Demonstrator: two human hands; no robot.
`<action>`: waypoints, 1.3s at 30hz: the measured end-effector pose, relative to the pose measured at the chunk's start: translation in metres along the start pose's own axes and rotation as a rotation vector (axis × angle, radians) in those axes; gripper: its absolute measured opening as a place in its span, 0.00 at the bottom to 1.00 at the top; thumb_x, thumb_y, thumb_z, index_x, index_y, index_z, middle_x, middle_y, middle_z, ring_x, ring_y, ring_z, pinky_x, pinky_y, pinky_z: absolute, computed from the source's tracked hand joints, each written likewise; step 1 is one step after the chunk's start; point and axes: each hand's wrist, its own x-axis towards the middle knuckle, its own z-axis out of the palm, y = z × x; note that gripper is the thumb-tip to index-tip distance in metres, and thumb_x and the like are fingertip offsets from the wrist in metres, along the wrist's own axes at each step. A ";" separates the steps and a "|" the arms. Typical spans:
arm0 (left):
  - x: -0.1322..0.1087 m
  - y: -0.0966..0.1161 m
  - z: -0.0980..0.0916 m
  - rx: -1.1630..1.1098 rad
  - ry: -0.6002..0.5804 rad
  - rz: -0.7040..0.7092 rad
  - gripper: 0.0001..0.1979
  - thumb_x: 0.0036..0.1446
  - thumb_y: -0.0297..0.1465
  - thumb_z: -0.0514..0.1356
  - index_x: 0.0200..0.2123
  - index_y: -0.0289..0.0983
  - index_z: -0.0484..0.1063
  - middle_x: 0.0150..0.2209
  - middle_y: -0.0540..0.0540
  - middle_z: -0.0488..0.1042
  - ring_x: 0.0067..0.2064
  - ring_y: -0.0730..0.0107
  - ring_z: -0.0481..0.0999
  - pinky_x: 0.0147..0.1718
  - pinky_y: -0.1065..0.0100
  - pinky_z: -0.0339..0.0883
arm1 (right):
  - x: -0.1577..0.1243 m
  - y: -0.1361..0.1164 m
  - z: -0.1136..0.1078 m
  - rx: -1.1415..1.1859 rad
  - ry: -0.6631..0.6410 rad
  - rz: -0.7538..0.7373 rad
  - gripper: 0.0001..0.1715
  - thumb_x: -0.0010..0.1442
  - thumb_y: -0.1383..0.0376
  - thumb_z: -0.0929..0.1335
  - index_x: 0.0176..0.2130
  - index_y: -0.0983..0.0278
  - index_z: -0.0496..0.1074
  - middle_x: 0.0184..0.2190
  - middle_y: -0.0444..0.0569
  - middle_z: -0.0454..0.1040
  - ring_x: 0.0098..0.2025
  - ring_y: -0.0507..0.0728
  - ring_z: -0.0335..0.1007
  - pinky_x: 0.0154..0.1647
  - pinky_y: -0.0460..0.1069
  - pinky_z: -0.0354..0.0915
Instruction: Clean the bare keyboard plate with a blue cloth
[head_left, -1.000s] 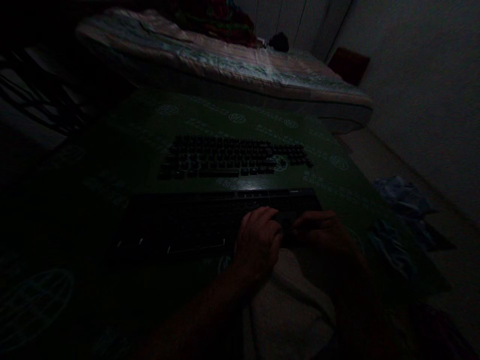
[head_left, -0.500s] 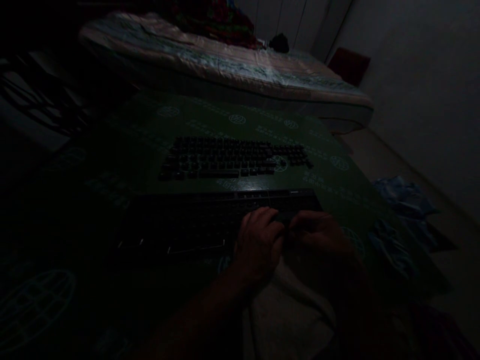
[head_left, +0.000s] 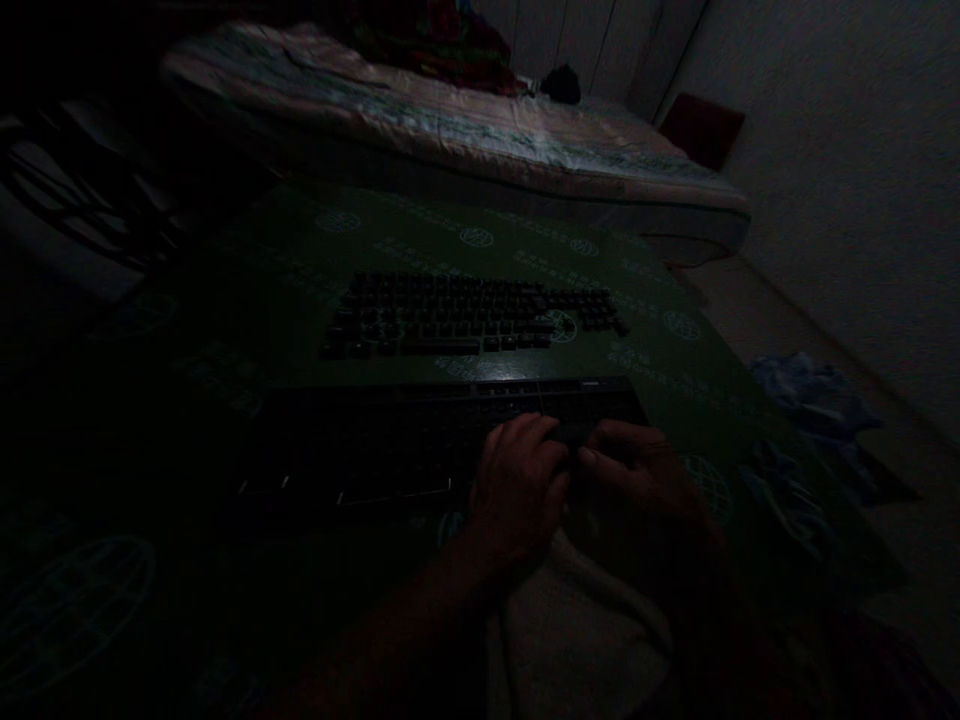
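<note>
A black keyboard base point(head_left: 375, 440), its key area bare or too dark to make out, lies across the near part of a green board. My left hand point(head_left: 521, 480) bends over its right part, fingers curled and closed; what they grip is hidden. Just beside it, my right hand point(head_left: 637, 465) is closed in a pinch over the keyboard's right end, thumb and fingertips together, on something too dark to name. Beyond the base, loose black keycaps point(head_left: 442, 312) are laid out in rows like a keyboard, with a long space bar point(head_left: 440, 348) at the front.
The green board point(head_left: 420, 240) has white globe prints and lettering. Behind it stands a bed with a patterned mattress point(head_left: 450, 130) and a dark red blanket point(head_left: 435, 45). Crumpled cloths point(head_left: 814, 395) lie at the right. A light cloth point(head_left: 577, 630) is below my hands.
My right thumb shows a little more clearly at the pinch. Both hands stay in nearly the same place; the view has shifted very slightly.
</note>
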 end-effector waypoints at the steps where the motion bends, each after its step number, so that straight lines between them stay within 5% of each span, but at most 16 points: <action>1: 0.000 0.000 0.000 -0.003 -0.007 -0.003 0.09 0.52 0.28 0.60 0.39 0.36 0.72 0.52 0.41 0.70 0.57 0.55 0.63 0.54 0.51 0.57 | 0.001 0.001 0.002 -0.017 0.021 -0.014 0.17 0.54 0.57 0.68 0.21 0.64 0.64 0.19 0.41 0.63 0.23 0.49 0.59 0.23 0.44 0.56; 10: 0.002 0.002 -0.002 0.016 -0.038 -0.018 0.13 0.49 0.26 0.61 0.41 0.37 0.73 0.52 0.42 0.70 0.57 0.54 0.63 0.55 0.50 0.56 | 0.003 0.003 0.013 0.126 0.077 -0.068 0.07 0.54 0.64 0.65 0.26 0.63 0.64 0.22 0.40 0.63 0.24 0.49 0.58 0.22 0.43 0.56; 15: 0.003 0.003 -0.003 0.002 -0.033 -0.014 0.11 0.50 0.27 0.61 0.39 0.40 0.74 0.51 0.44 0.70 0.56 0.56 0.63 0.54 0.50 0.58 | 0.001 0.004 0.009 0.147 0.106 -0.003 0.16 0.55 0.61 0.65 0.20 0.64 0.64 0.17 0.40 0.61 0.19 0.47 0.54 0.17 0.43 0.52; 29: 0.003 0.001 0.000 0.027 -0.033 0.012 0.07 0.54 0.30 0.60 0.38 0.39 0.73 0.51 0.44 0.71 0.55 0.54 0.64 0.52 0.49 0.58 | 0.002 0.008 0.005 0.348 0.181 0.129 0.16 0.55 0.60 0.66 0.20 0.64 0.67 0.13 0.41 0.65 0.14 0.48 0.58 0.15 0.43 0.55; 39: 0.000 0.001 -0.002 -0.017 -0.016 0.002 0.08 0.53 0.26 0.60 0.38 0.36 0.71 0.53 0.40 0.70 0.57 0.53 0.62 0.54 0.49 0.57 | 0.005 0.014 0.003 0.442 0.256 0.094 0.17 0.54 0.57 0.67 0.20 0.65 0.68 0.14 0.41 0.66 0.14 0.48 0.59 0.13 0.43 0.56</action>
